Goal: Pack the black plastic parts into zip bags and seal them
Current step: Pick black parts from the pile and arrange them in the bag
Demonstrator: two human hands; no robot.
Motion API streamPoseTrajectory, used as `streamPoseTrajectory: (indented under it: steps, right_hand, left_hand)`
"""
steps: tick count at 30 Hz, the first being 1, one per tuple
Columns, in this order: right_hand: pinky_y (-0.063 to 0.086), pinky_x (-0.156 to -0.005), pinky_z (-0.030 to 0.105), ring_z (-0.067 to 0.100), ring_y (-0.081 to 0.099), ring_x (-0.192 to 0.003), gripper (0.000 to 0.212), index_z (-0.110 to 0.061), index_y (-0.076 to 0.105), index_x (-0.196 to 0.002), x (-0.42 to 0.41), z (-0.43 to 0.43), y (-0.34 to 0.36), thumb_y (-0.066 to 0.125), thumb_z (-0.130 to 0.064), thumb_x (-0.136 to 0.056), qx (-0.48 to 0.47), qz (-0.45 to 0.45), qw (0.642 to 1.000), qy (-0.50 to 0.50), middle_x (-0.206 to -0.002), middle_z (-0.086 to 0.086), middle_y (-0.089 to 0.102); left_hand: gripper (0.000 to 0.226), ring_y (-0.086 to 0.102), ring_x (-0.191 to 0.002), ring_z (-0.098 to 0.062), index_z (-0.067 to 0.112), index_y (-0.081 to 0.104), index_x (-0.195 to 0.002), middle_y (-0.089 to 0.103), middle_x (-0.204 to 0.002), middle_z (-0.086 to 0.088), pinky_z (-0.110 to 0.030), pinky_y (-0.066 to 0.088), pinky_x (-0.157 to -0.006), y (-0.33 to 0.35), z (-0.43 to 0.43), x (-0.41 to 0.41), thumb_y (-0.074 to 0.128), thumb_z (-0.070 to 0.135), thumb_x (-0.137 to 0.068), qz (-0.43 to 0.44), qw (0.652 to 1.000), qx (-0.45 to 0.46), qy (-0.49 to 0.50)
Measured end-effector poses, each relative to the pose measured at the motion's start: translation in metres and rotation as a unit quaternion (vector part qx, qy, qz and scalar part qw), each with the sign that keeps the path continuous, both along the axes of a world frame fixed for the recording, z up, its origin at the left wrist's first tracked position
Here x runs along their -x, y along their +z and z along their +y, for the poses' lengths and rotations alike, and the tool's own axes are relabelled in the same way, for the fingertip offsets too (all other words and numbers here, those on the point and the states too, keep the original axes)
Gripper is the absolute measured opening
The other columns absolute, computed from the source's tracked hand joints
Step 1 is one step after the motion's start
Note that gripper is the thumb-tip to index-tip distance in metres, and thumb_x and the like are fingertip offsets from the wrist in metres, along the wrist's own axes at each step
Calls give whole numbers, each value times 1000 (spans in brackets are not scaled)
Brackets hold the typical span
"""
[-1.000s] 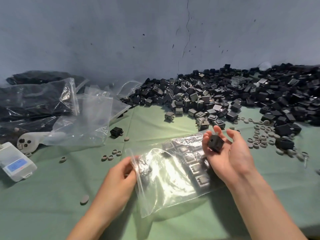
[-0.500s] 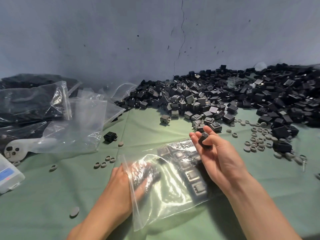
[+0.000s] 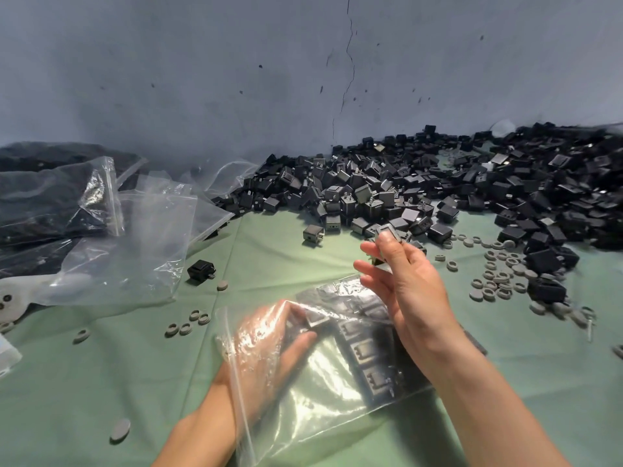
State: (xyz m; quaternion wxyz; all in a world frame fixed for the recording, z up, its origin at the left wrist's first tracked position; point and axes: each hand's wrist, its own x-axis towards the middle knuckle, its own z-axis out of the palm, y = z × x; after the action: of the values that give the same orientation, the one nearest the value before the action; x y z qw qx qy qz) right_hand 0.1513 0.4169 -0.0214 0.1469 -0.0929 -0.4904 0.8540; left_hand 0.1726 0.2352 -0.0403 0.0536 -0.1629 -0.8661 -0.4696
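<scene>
A pale green cloth [image 3: 101, 382] covers the work surface, creased in straight fold lines. Behind it, from nine o'clock round to three, rises a blue-grey painted wall [image 3: 202, 69] with a thin vertical crack [image 3: 347, 69] at twelve o'clock and small dark chips. Small grey rubber rings [image 3: 499, 281] lie scattered at three o'clock, a few more [image 3: 188, 326] at nine. One flat grey oval disc [image 3: 120, 430] rests at seven o'clock. A white plastic piece with round holes [image 3: 8, 299] sits at the nine o'clock edge.
</scene>
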Motion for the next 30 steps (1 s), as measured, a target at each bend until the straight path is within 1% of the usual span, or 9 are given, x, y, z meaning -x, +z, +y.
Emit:
streamPoseTrajectory:
  steps: [3, 6, 10, 13, 15, 20, 24, 26, 30]
  right_hand:
    - [57, -71, 22, 17, 74, -93, 60, -15, 50, -130, -3, 3, 1, 71, -42, -81, -44, 15, 999, -16, -111, 1, 73]
    - [58, -74, 25, 16, 73, -93, 45, -28, 52, -119, -7, 2, 0, 72, -42, -81, -115, 26, 993, -20, -116, 2, 69]
    - [57, -84, 28, 5, 67, -98, 49, -36, 52, -119, -15, -5, -5, 71, -52, -77, -265, 54, 962, -29, -116, -5, 64]
    - [51, -75, 8, -5, 62, -96, 52, -37, 47, -121, -22, -15, -6, 68, -56, -77, -358, 84, 930, -32, -117, -16, 55]
    - [50, -77, 9, -2, 60, -98, 52, -37, 45, -123, -25, -21, -9, 69, -53, -80, -424, 106, 899, -39, -116, -15, 53]
    - [51, -74, 12, 1, 54, -89, 56, -28, 49, -130, -33, -35, -15, 73, -39, -82, -544, 196, 814, -56, -111, -7, 53]
    - [54, -78, 32, 14, 59, -94, 47, -35, 54, -131, -39, -52, -16, 67, -40, -86, -580, 264, 770, -17, -108, -3, 60]
    - [53, -84, 32, 15, 57, -99, 44, -37, 58, -135, -41, -56, -18, 62, -37, -91, -618, 282, 734, 3, -115, -7, 62]
    - [48, -97, 30, 12, 54, -110, 63, -37, 30, -153, -42, -53, -22, 55, -30, -96, -658, 252, 709, 32, -130, -11, 59]
  left_hand:
    - [31, 60, -101, -4, 33, 70, -102, 66, -103, 17, -37, 49, -92, -17, -19, 10, 50, 56, -94, 89, 988, 129, -4]
    - [26, 55, -108, -3, 50, 58, -118, 59, -114, 21, -39, 48, -97, -26, -44, 13, 58, 38, -95, 97, 976, 196, -10]
    - [44, 53, -98, 7, 50, 66, -93, 57, -105, 34, -20, 43, -81, -21, -76, 10, 69, 6, -86, 66, 984, 147, 72]
    - [42, 56, -61, -1, 32, 67, -71, 68, -81, 20, -11, 38, -56, -8, -83, 2, 57, -6, -86, 82, 972, 50, 215]
    - [34, 49, -46, -9, 30, 67, -73, 69, -76, 16, -13, 34, -45, 3, -80, -6, 54, 2, -88, 104, 964, -22, 244]
    - [11, 67, -78, -10, 42, 67, -100, 71, -96, 12, -16, 51, -68, 19, -47, -26, 58, 36, -97, 49, 985, -151, 71]
    - [27, 69, -90, -8, 47, 63, -112, 72, -105, 11, -15, 50, -74, 17, -36, -29, 60, 45, -85, 6, 988, -157, -6]
    - [36, 68, -97, -7, 45, 60, -119, 72, -108, 8, -18, 50, -80, 16, -40, -29, 64, 45, -83, -24, 984, -176, -18]
    - [28, 68, -88, -2, 44, 67, -108, 74, -99, 11, -16, 51, -78, 19, -62, -23, 75, 49, -82, -30, 993, -115, 21]
